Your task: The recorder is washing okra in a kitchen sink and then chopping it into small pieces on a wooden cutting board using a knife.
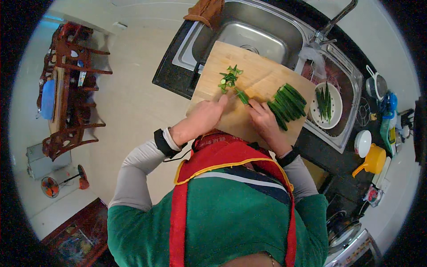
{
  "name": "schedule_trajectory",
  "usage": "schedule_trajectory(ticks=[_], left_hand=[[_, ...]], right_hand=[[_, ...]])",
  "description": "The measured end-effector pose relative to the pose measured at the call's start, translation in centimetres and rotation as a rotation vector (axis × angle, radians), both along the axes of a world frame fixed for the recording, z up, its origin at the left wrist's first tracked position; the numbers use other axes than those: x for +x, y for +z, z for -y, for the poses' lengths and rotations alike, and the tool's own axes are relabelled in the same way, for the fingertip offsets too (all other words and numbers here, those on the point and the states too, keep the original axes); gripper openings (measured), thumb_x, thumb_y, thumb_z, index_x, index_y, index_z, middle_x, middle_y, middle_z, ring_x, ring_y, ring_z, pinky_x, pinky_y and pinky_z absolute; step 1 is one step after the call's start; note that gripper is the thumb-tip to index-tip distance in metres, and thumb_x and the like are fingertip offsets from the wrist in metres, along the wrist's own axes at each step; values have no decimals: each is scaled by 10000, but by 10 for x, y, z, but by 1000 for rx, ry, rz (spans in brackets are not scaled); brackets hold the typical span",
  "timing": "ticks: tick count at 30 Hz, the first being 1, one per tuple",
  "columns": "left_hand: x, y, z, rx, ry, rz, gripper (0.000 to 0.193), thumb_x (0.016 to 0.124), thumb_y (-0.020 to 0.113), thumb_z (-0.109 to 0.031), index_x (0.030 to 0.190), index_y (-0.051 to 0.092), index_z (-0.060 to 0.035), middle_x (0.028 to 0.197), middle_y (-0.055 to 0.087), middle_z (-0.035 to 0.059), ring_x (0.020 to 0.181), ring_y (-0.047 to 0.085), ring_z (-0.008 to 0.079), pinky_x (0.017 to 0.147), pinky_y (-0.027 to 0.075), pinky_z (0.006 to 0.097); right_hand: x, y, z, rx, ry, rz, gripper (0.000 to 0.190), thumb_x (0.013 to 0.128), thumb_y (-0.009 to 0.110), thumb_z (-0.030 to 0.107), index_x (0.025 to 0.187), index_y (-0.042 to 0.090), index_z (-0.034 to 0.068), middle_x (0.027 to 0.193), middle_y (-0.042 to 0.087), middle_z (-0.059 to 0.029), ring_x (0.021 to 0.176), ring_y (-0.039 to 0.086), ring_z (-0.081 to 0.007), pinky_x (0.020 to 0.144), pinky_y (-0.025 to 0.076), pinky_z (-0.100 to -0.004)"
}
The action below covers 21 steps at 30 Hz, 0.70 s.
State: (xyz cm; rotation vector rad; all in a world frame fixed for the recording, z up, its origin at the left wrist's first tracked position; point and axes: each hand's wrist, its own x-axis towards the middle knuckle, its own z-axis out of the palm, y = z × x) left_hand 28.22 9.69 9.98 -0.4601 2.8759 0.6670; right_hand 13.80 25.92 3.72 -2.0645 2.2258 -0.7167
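A wooden cutting board (pixel 213 70) lies across the sink's near edge. My left hand (pixel 208 110) is closed over its left part, around what looks like a knife; the handle is hidden and the thin blade (pixel 235 96) barely shows. My right hand (pixel 262 115) pinches a green vegetable strip (pixel 243 97) beside the blade. Small cut green pieces (pixel 230 78) are scattered beyond my left hand. Right of my right hand, dark green vegetable strips (pixel 288 105) lie side by side in a pile. More long green strips (pixel 323 101) rest in a white perforated bowl (pixel 335 115).
Beyond the board is a steel sink (pixel 260 31) with a faucet (pixel 333 21) and a brown cloth (pixel 205 11) on its rim. A plastic bag (pixel 313 58) lies by the second basin. A white bowl (pixel 363 143) and yellow dipper (pixel 374 159) stand on the right counter.
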Motion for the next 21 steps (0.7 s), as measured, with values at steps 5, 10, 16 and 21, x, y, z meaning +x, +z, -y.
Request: schedule_trajectory(ticks=[5,10,16,21], left_hand=[[-19,-3,0,34,-54,-174,206,733,471,-15,924,403,22,667,577,232,635,581,382,536,452,469],[-39,-3,-5,-13,-61,-154,197,723,488,-3,895,396,21,668,579,213,641,581,382,546,455,457],[-31,-13,-2,38,-13,-80,276,732,496,-21,984,386,9,673,571,219,633,566,404,536,442,482],[-37,-12,-2,9,-54,-159,260,722,538,-59,931,405,21,683,582,215,659,582,388,563,457,472]], right_hand=[[2,3,-1,38,7,31,306,730,472,47,1020,552,-5,1096,524,-149,889,521,-279,794,458,-328],[2,1,-2,22,16,-2,299,724,481,49,1010,554,3,1102,525,-147,914,521,-278,795,461,-331],[6,-6,-1,-13,-7,-121,341,714,491,60,1047,554,22,1115,518,-144,897,520,-272,773,471,-331],[6,-4,-1,53,-42,22,347,723,485,68,1060,552,19,1114,522,-136,893,516,-288,795,460,-344]])
